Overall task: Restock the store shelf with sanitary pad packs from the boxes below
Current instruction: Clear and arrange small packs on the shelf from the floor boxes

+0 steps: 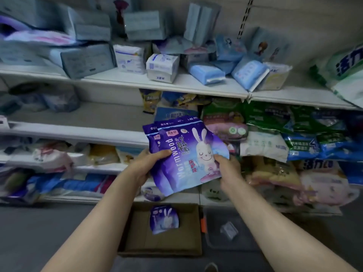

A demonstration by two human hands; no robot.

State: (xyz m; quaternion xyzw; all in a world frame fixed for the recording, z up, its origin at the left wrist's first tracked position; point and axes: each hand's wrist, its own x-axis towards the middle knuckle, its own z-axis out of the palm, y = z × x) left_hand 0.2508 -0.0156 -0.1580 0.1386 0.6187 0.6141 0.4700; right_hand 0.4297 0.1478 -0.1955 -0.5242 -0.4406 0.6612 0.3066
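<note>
I hold a stack of purple sanitary pad packs [182, 154] printed with a white rabbit, in front of the shelves at mid height. My left hand [146, 163] grips the stack's left edge, thumb on the front. My right hand [228, 167] grips its lower right corner. At least two packs overlap in the stack. Below, on the floor, an open cardboard box [137, 244] holds one more purple rabbit pack [164, 219]. The second shelf [78, 132] has a bare stretch on its left half, just left of the held packs.
The top shelf [176, 85] carries blue and white packs. Green, blue and pink bags [275, 134] crowd the shelves to the right. Lower left shelves hold mixed packs [51, 158]. A clear plastic bin [231, 230] with a small item sits right of the cardboard box.
</note>
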